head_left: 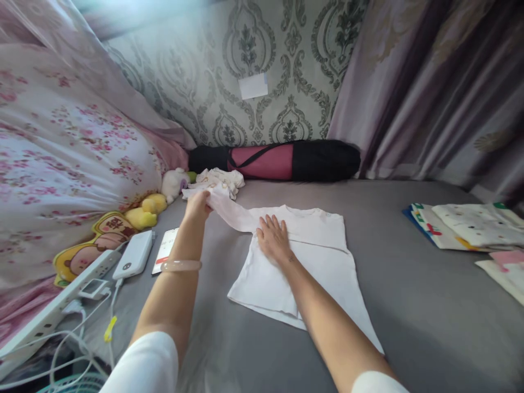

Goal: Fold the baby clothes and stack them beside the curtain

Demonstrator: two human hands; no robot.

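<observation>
A white shirt point(327, 265) lies before me, mid-scene on a grey sheet point(229, 349), hands apart: left hand point(198, 204) pinching the outstretched sleeve point(234, 214), right hand point(273, 237) spread flat. The cloth looks light, limp, best gripped at cuff or hem.

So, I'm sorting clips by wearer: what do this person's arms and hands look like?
The left hand and right hand are ungloved. White sleeves leave the forearms uncovered. A pale, rounded bangle circles the left one; none shows on the right.
</observation>
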